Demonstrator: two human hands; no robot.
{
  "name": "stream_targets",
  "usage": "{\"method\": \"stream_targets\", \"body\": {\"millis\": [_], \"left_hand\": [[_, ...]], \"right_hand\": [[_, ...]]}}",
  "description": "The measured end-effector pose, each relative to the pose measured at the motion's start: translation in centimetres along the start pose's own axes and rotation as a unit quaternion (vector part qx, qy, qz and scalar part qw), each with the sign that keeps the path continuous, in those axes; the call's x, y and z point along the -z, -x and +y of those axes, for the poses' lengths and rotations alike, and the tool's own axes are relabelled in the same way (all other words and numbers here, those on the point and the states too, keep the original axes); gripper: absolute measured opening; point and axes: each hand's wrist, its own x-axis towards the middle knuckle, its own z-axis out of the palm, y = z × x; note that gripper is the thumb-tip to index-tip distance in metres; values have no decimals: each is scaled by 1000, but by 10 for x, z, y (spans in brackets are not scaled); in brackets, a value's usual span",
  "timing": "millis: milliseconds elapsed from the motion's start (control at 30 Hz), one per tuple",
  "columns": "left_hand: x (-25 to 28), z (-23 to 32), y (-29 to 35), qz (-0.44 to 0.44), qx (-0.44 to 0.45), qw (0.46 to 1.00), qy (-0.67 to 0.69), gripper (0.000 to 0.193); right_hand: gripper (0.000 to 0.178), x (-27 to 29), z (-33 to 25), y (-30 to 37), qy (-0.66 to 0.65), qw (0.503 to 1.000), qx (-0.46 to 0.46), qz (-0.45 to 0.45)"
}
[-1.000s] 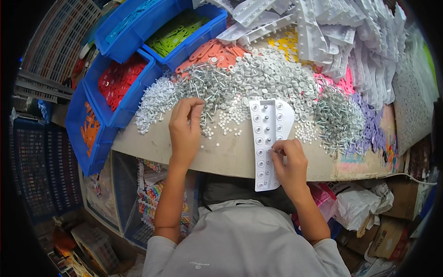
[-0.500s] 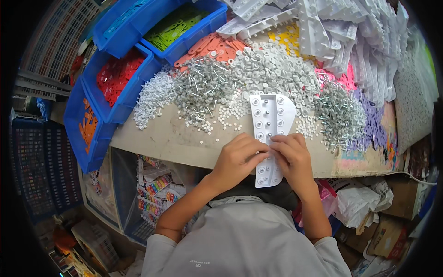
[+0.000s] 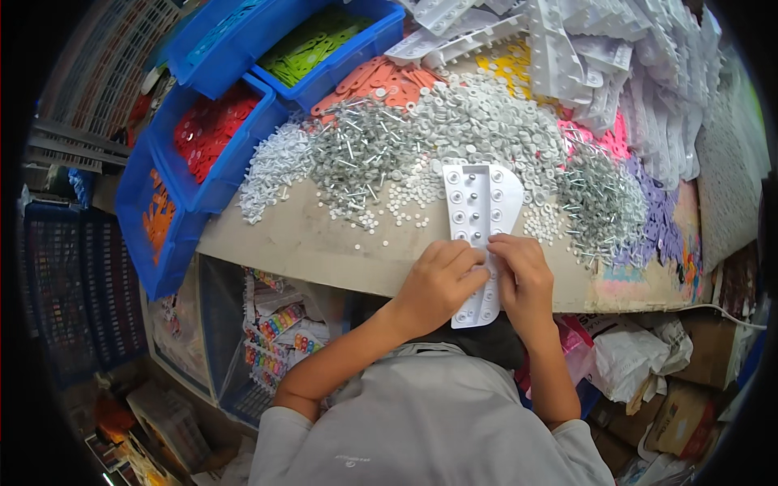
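centrally, the white studded plastic holder (image 3: 506, 202) lies across the near edge of the worktable (image 3: 340, 259), its near end overhanging, with metal pins (image 3: 475, 217) in its middle channel. the left hand (image 3: 444, 277) has bunched fingers and the right hand (image 3: 527, 275) curls in from the right, both over the holder; how tightly their fingertips close, and on what, cannot be told. uneven pressure on the overhang could tip the holder, and a brushing knuckle could dislodge pins.

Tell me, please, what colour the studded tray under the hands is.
The studded tray is white, clearest in the head view.
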Motion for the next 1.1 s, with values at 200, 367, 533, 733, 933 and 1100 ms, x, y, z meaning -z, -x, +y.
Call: {"method": "stream_targets", "body": {"millis": [200,367,533,733,933,1100], "left_hand": [[13,-12,20,54,32,996,-56,24],[66,-59,34,77,183,963,-184,17],[75,-73,45,66,196,954,-219,11],[76,-70,46,41,174,955,-235,10],[77,-68,44,18,170,963,-210,13],[69,-39,22,86,203,974,-46,19]], "right_hand": [[26,1,1,3,0,1000,-7,-3],[26,2,2,3,11,1000,-1,4],[27,-3,8,6,-15,995,-12,94],[22,48,41,-9,267,946,-106,153],[15,60,79,-1,337,928,-105,120],[13,56,84,-5,339,929,-87,122]]}}
